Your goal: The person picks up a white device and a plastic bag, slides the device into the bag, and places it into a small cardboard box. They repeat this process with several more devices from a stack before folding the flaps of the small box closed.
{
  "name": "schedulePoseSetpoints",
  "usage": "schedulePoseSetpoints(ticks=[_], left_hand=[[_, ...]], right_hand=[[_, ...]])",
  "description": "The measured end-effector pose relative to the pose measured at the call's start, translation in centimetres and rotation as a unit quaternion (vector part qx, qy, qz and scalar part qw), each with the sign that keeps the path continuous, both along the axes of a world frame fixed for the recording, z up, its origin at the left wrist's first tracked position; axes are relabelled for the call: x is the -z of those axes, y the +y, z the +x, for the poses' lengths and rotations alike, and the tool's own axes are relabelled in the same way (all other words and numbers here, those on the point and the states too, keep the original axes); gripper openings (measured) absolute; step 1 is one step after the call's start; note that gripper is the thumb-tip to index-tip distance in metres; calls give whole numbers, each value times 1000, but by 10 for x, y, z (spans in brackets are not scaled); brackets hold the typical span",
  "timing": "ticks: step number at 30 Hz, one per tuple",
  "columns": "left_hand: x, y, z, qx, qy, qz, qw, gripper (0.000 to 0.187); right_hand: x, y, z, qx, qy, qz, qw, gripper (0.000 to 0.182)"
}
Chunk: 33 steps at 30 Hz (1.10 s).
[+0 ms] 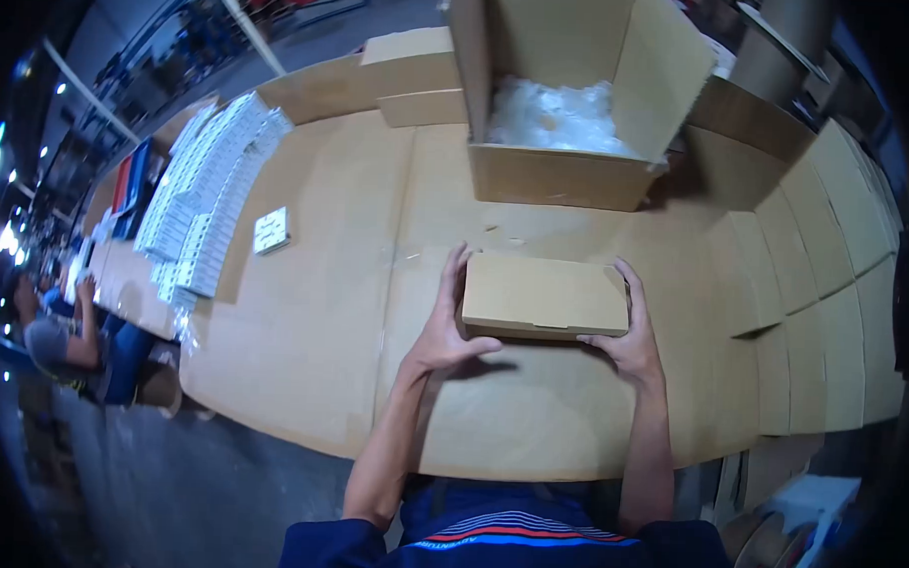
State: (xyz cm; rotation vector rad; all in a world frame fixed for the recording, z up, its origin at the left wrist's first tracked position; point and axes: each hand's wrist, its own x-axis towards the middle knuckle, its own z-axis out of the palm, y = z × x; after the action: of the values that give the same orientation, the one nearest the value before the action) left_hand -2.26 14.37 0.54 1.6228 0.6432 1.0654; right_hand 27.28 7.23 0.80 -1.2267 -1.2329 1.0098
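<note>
A small closed cardboard box is between my two hands over the middle of the table, its long side facing me. My left hand is at its left end, fingers along the side and thumb stretched out below the front edge. At the right end, my right hand has its fingers up the side and its thumb at the lower front corner. A shadow falls on the table just in front of the box.
Behind stands a large open carton with clear plastic inside. Closed cardboard boxes are stacked at right, others at back left. Rows of small white boxes and a single one lie left. A seated person is far left.
</note>
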Motion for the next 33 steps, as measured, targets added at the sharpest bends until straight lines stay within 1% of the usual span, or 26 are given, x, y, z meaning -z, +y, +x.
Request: schedulePoseSetpoints(ticks=[1,4,5,7,8,9,10,11,12,13,14,16,17,20,21,24,25,26,28,30,31,32,33], left_hand=[[3,-1,-9,-8,43,14,999,133],[8,-4,-25,-71,52,-25,996,135],[11,-7,-27,-68,15,-51,996,132],[7,-13,-28,-73,-7,-62,995,129],[5,-13,-27,-75,-15,-64,995,128],[2,-14,-25,-90,-33,-60,994,120],[0,-14,-24,-104,-21,-79,991,117],[-1,-12,-24,-119,-7,-98,988,114],[-4,-10,-23,-136,6,-115,984,110],[-13,-11,-20,-159,25,-95,982,101],[-16,-11,-20,-153,17,-98,983,100],[-19,-10,-22,-141,-1,-107,984,99],[-23,-13,-22,-137,-8,-103,985,95],[-21,-17,-23,-93,-52,-138,985,91],[-17,-13,-23,-103,-24,-67,992,79],[-14,-16,-15,-142,-40,-140,979,62],[-11,-14,-14,-168,-7,-147,975,46],[-4,-6,-6,-227,-30,-173,958,37],[-16,-13,1,-253,17,-192,948,36],[-5,-12,6,-243,-56,-158,955,37],[-4,-13,3,-243,-33,-162,956,38],[-5,-15,-1,-246,-5,-159,956,38],[-7,-16,-4,-246,22,-156,956,38]], right_hand=[[-6,3,-8,-17,-41,1,999,122],[-13,8,-23,-39,-8,14,999,123],[-14,9,-24,-46,13,7,999,122],[-18,13,-22,-59,56,-4,997,119],[-19,15,-22,-56,50,-10,997,118],[-19,13,-21,-54,46,-19,997,117],[-17,10,-21,-52,44,-33,997,116],[-17,9,-20,-33,48,-43,997,109],[-14,9,-17,-23,49,-55,997,107],[-12,10,-15,-15,51,-65,996,105],[-10,10,-13,-9,53,-75,996,102],[-20,5,-18,-29,74,-29,996,96],[-24,3,-19,-40,85,-7,996,93],[-13,1,-9,-51,-33,19,998,85],[-14,-1,-10,-36,-23,-6,999,70],[-8,4,-10,-12,30,-22,999,52],[-22,2,-24,61,54,-43,996,34],[-11,6,-28,99,60,-37,993,26],[-2,2,-41,163,80,-12,983,22],[8,4,-39,164,51,7,985,25],[9,2,-39,166,37,15,985,26],[10,-1,-38,153,-25,14,988,29],[-3,-4,-39,141,-88,12,986,32]])
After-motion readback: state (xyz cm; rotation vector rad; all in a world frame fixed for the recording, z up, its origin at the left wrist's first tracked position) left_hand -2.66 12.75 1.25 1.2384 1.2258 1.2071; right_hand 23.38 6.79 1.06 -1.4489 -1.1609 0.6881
